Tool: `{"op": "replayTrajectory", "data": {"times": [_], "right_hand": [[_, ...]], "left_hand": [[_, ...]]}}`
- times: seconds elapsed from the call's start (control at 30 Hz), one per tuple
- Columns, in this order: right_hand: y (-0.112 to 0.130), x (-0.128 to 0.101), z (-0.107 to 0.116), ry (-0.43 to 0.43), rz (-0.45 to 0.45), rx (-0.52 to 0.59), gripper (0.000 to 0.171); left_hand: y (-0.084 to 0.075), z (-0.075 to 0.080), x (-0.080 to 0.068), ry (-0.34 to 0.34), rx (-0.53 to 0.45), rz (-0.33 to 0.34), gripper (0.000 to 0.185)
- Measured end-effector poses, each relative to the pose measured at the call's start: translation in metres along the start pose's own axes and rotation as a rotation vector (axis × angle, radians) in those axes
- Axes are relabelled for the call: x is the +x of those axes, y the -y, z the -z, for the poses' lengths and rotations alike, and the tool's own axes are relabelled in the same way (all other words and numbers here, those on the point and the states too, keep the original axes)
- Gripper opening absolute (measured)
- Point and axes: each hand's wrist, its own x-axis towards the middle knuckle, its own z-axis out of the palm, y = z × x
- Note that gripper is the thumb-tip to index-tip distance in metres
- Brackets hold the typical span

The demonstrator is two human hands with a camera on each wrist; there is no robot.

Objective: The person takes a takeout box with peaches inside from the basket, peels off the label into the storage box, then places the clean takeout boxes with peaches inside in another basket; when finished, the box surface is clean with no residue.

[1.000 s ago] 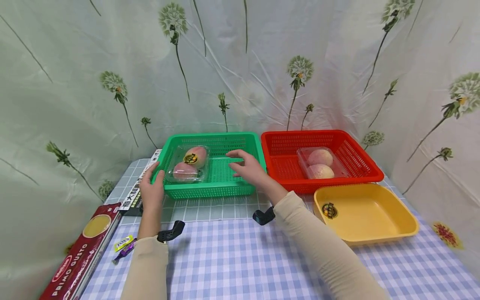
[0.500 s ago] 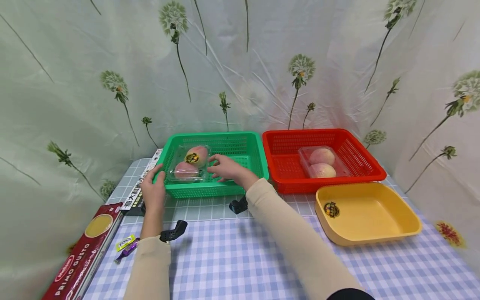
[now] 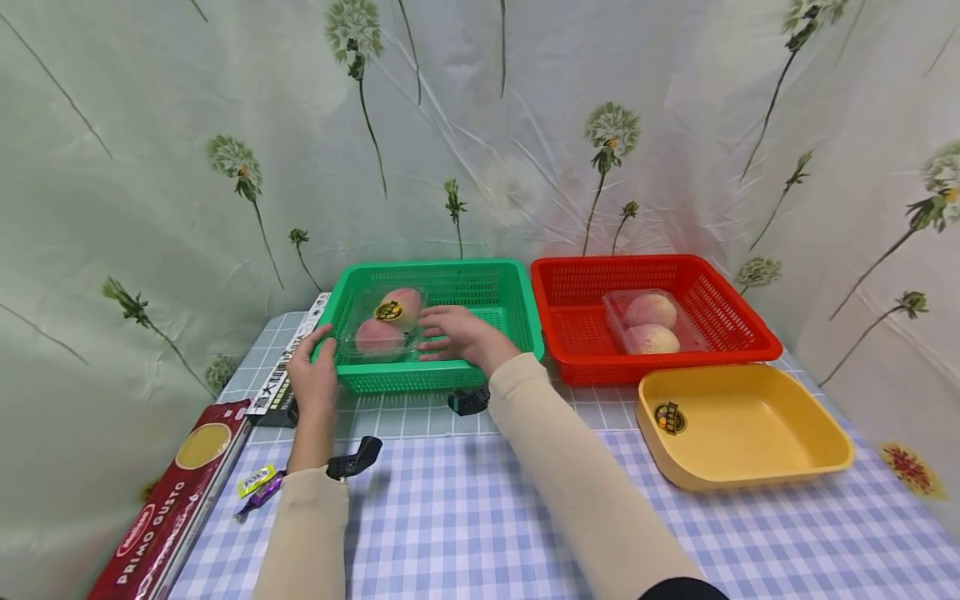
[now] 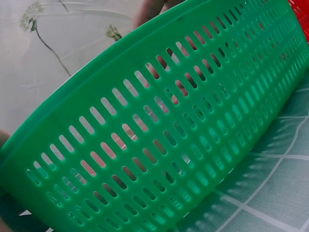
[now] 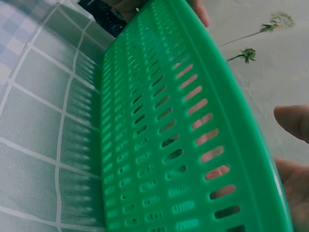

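My left hand (image 3: 313,375) is at the front left corner of the green basket (image 3: 420,379), gripping its rim with the thumb on the inner side. Inside that basket, on the left, lies a clear plastic box (image 3: 358,350) with two pink peaches (image 3: 378,336) and a black-and-gold sticker. My right hand (image 3: 465,335) hovers over the basket's front part, its spread fingers right at the box's right edge. The right wrist view shows its thumb (image 5: 293,122) above the rim, apart from the other fingers. Much of the box is hidden behind the basket wall in both wrist views.
A red basket (image 3: 592,371) with another clear box of peaches (image 3: 651,323) stands to the right. In front of it sits a yellow tub (image 3: 742,429). Two small wrapped sweets (image 3: 258,487), a dark red pasta box (image 3: 168,508) and a black-and-white box (image 3: 281,387) line the left side.
My right hand has moved left across the green basket to the peach box, its fingers spreading a little. My left hand stays at the basket's corner. The head view has shifted slightly.
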Motion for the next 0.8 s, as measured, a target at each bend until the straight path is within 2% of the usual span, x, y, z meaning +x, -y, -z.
{"op": "replayTrajectory", "data": {"times": [0.1, 0.5, 0.63, 0.8], "right_hand": [[0.0, -0.002, 0.003, -0.023, 0.001, 0.032, 0.05], [0.005, -0.012, 0.008, -0.13, 0.066, -0.05, 0.045], [0.006, -0.014, 0.01, -0.171, 0.054, -0.109, 0.049], [0.006, -0.018, 0.014, -0.248, 0.074, -0.244, 0.049]], "left_hand": [[-0.001, 0.0, 0.0, -0.005, 0.0, 0.005, 0.035], [0.0, -0.002, 0.0, -0.014, 0.001, 0.01, 0.034], [0.0, -0.002, 0.001, -0.018, 0.008, 0.011, 0.034], [0.002, -0.001, 0.002, -0.022, 0.002, 0.001, 0.034]]}}
